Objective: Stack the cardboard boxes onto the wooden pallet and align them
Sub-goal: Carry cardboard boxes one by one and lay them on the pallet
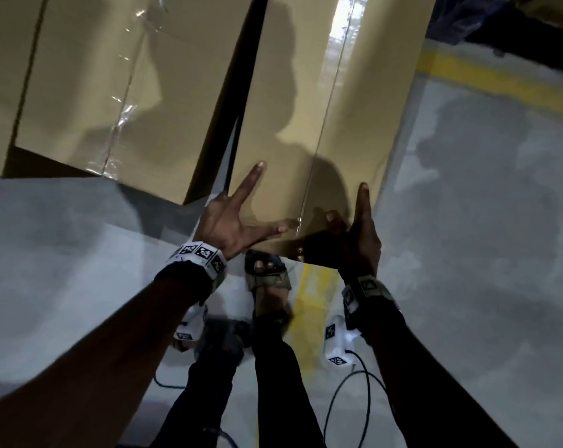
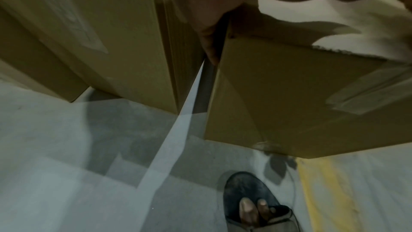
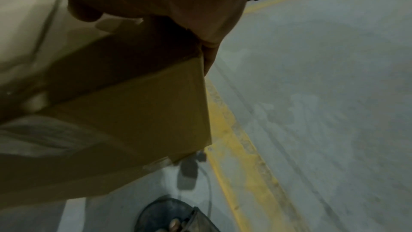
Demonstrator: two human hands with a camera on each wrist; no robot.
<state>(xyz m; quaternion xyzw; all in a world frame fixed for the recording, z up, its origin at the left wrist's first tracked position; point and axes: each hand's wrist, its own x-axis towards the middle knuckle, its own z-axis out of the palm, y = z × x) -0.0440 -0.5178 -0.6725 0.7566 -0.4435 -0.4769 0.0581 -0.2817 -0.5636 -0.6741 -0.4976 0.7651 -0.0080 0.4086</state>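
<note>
- The long box [image 1: 325, 124] lies straight ahead of the person, its long axis running away from the body, with the near short end at the hands.
- The left hand [image 1: 231, 221] is spread wide on the top of the box at its near left corner: index finger pointing away, thumb stretched along the near edge. The left wrist view shows other fingers reaching down into the gap beside the box.
- The right hand [image 1: 354, 234] sits at the near right corner, one finger straight along the right edge, thumb on top, palm wrapped over the corner. The right wrist view shows fingers down the right side. It reads as a grip rather than a flat press.
- Both hands are about equally near, one at each near corner, so neither leads.
- A second box [image 1: 118, 92] lies to the left, just beside the first. A dark wedge-shaped gap [image 1: 241, 101] separates them.
- The box seems clear of the grey floor [image 1: 483, 253] at its near end, judging from the left wrist view.
- No pallet shows in any view, so whether the box is on it cannot be told.
- The coming move likely turns on that gap: pushing leftward to bring the two long sides flush.
- A sandalled foot [image 1: 268, 279] stands just under the near edge and could be caught.
</note>
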